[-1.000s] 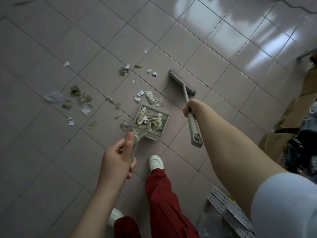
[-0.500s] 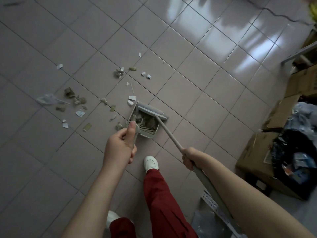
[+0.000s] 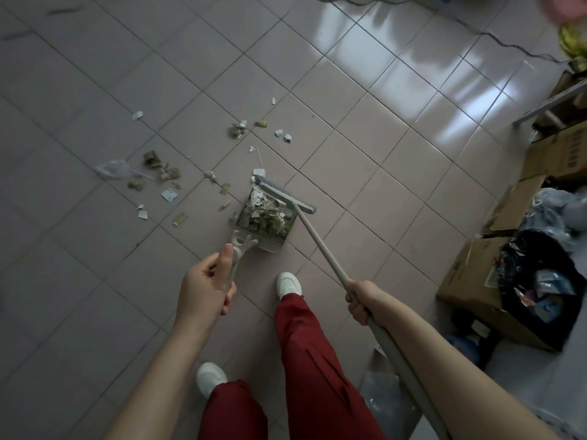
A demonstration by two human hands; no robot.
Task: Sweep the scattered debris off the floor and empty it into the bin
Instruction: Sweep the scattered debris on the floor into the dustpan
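The floor tiles (image 3: 397, 100) are glazed and glossy, mirroring pale light. The dustpan (image 3: 272, 246) is matt cream plastic; the broom (image 3: 320, 246) has a smooth, pale handle. The scraps (image 3: 266, 214) look like torn paper and dry leaf. The boxes (image 3: 470, 281) are matt brown cardboard, the bag (image 3: 521, 258) shiny crinkled black plastic, the trousers (image 3: 305, 360) red cloth.

I count one broom (image 3: 287, 198), one dustpan (image 3: 268, 244) and two hands, the left hand (image 3: 206, 287) and the right hand (image 3: 362, 301). There are two white shoes (image 3: 288, 282). Loose scraps (image 3: 169, 195) at centre-left number roughly twenty; I cannot fix it exactly. At the right edge sit one black bag (image 3: 533, 265) and at least three cardboard boxes (image 3: 467, 281).
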